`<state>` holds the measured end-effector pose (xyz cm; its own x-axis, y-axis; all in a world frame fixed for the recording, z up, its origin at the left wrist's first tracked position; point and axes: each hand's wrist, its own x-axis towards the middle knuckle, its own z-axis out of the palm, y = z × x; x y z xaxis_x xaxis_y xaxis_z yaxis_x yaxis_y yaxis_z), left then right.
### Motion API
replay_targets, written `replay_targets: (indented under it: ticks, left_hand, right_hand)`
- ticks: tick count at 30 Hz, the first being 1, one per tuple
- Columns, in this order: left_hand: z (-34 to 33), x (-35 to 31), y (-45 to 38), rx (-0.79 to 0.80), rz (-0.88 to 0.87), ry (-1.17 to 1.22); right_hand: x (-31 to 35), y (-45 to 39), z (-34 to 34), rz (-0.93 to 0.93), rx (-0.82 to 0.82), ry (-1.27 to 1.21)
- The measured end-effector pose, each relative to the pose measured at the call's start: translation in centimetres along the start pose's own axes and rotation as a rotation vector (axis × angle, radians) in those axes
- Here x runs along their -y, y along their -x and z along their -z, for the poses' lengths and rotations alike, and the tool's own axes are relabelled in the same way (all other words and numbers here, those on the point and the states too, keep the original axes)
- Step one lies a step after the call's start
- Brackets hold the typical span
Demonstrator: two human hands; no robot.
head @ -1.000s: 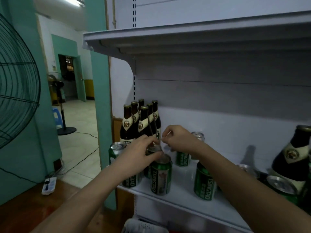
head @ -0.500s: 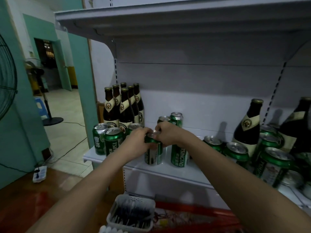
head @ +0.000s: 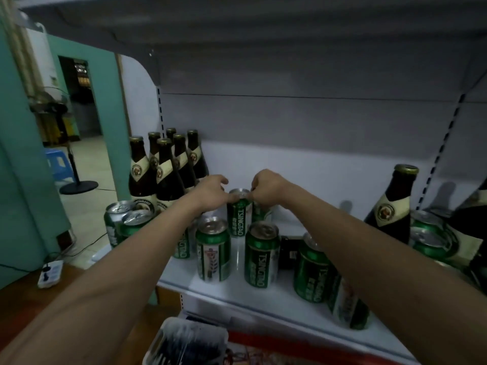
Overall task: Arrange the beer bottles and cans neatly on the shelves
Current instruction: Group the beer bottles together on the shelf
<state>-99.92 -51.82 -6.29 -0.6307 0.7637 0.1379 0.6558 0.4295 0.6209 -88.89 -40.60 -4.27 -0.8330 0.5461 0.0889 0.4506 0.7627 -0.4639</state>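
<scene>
Standing upright on white shelf (head: 276,299), green cans (head: 261,255) beside teal wall (head: 15,180)

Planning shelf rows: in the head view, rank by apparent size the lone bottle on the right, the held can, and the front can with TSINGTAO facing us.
1. Lone bottle
2. Front can
3. Held can, though it stands farther back, so nearness may explain the difference.

We see a teal wall (head: 23,180) at left w/ an open doorway (head: 79,98) behind it. A fan stand (head: 78,186) & a blue stool (head: 57,164) sit on the floor beyond. A white power strip (head: 50,273) lies bottom left; a white basket (head: 184,343) sits below center.
</scene>
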Motion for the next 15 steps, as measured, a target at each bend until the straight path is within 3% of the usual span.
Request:
replay_targets:
  ticks: [5, 15]
  left_hand:
    - [-1.7, 0.8, -3.6, 0.100, 0.123, 0.173]
    - [-4.1, -2.2, -2.6, 0.192, 0.084, 0.217]
  right_hand:
    - [-1.0, -3.3, -1.7, 0.041, 0.079, 0.068]
    - [-3.8, 0.2, 0.2, -0.020, 0.083, 0.092]
